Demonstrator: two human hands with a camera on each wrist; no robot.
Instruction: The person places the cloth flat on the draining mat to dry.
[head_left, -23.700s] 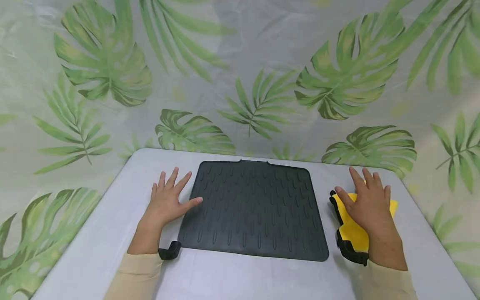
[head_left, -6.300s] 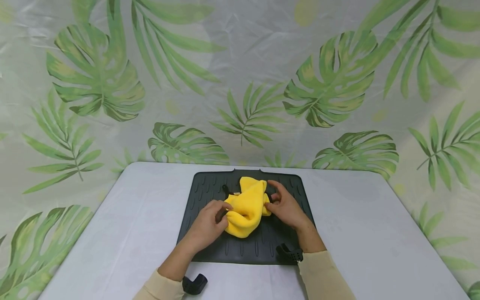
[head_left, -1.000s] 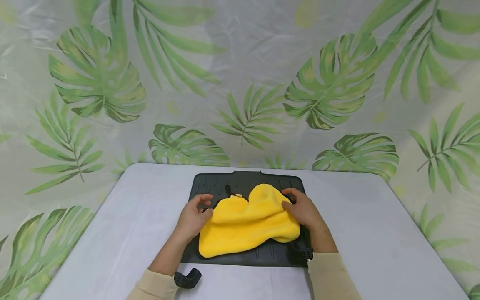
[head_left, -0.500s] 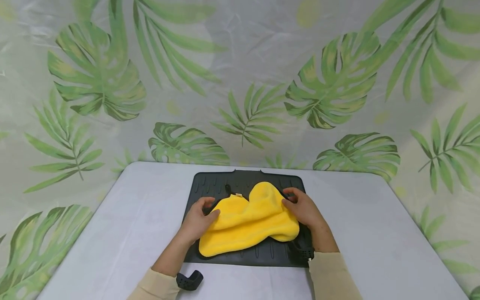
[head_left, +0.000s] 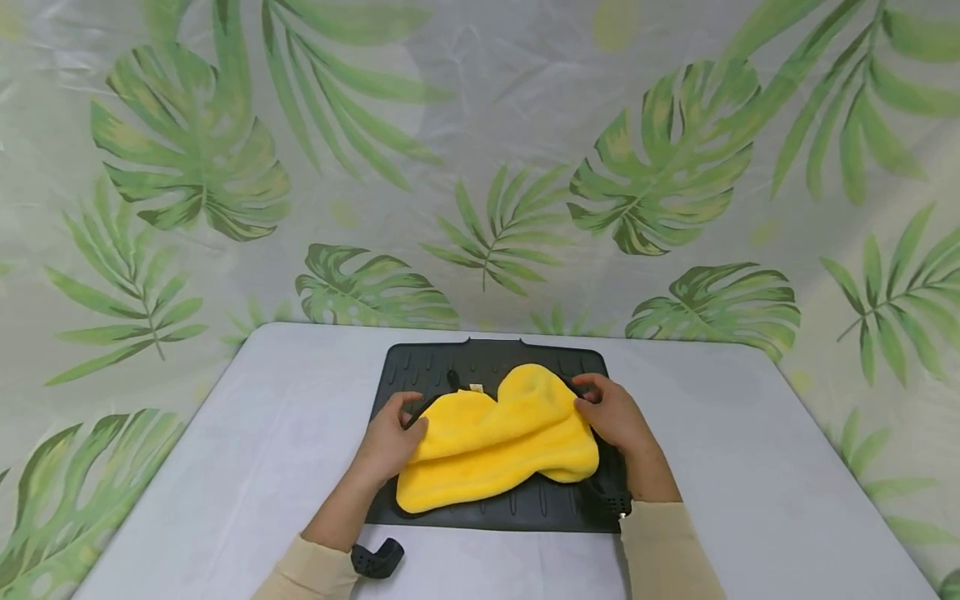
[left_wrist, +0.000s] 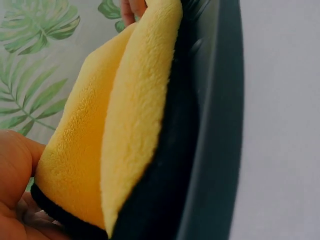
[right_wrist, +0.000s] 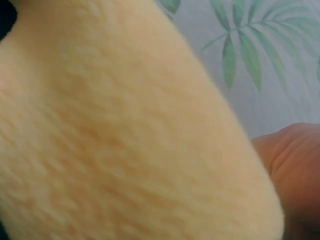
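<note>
Backdrop: leaf-print curtain (head_left: 480, 158) across the whole upper half of the head view, green fronds on pale grey. Below it, white table (head_left: 750, 467) filling the lower half, narrowing toward the top.

At lower centre of the frame, dark ribbed mat (head_left: 495, 367), flat on the table, far edge notched. In the left wrist view, mat rim (left_wrist: 220, 120) running top to bottom at right of centre.

On the mat, yellow cloth (head_left: 498, 442), folded over in two layers, fold line from left to right, black-trimmed edge at its lower border and a black loop at its upper left. Upper part humped, raised off the mat. In the left wrist view, two plush layers (left_wrist: 110, 130) standing apart, open toward the lens.

Left hand (head_left: 390, 442) at the cloth's left end, fingers curled, pinching the cloth edge. Right hand (head_left: 615, 412) at the cloth's right end, fingers curled round the upper layer, gripping it. In the right wrist view, blurred yellow pile (right_wrist: 120, 140) filling the frame, fingertip at right edge.
</note>
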